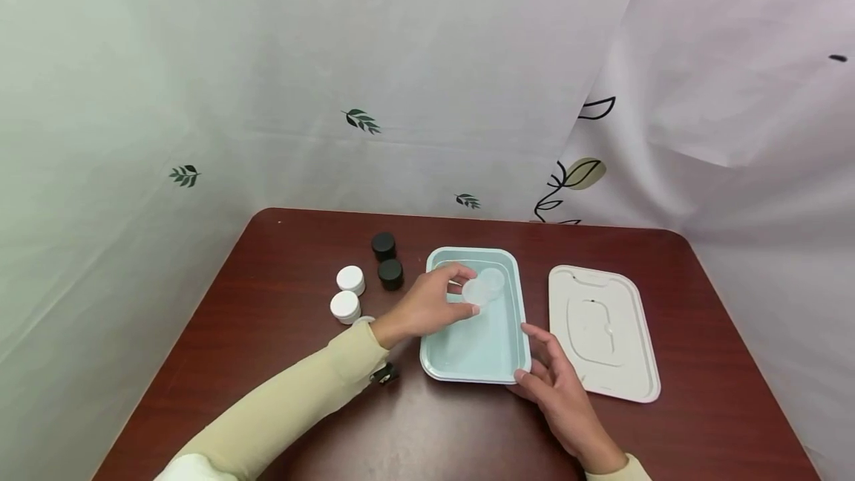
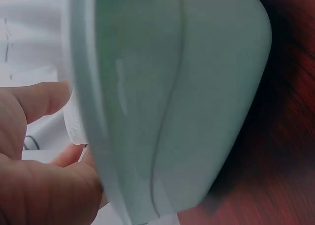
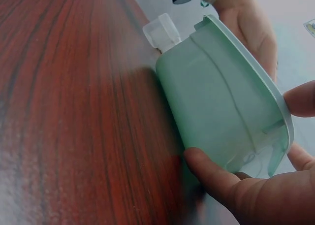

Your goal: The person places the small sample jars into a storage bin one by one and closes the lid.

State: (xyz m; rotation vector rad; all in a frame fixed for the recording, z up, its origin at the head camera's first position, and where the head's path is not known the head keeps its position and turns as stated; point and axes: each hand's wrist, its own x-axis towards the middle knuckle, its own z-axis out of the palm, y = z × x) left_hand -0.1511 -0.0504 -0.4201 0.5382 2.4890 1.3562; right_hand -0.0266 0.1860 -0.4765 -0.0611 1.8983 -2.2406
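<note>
A pale blue-green plastic tub [image 1: 474,355] stands on the table in the head view. My left hand [image 1: 427,303] reaches over its left rim and pinches a small translucent round jar [image 1: 476,292] between thumb and fingers. Just beyond that jar, a second translucent round jar [image 1: 493,280] sits inside the tub. My right hand [image 1: 557,392] grips the tub at its near right corner, fingers along the rim and wall. In the left wrist view, the tub's outer wall [image 2: 142,107] covers much of the left hand's work, with only the edge of the pinched jar [image 2: 74,121] showing.
White-lidded jars [image 1: 345,306] and black-lidded jars [image 1: 390,274] stand left of the tub. A further translucent jar [image 3: 161,32] stands beside the tub, mostly hidden by the left forearm in the head view. A whitish rectangular lid [image 1: 601,336] lies to the right.
</note>
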